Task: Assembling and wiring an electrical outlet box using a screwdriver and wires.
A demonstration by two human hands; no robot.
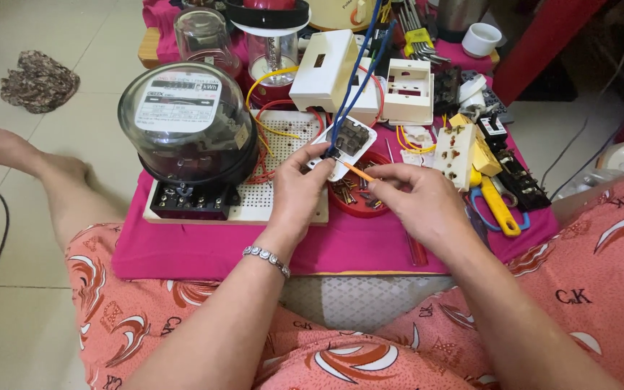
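Now the left hand [297,189] pinches a small white switch module [346,144] by its lower edge, holding it up over the pink cloth [204,245] of the low table. Blue wires [359,72] go from the top of the module upward. The right hand [417,198] is closed around a thin orange screwdriver [359,172], and its tip touches the underside of the module. Just below both hands stands a red round dish [359,209] with small screws. At the left, on a white perforated board [283,144], sits a round electric meter [185,126] with a glass cover
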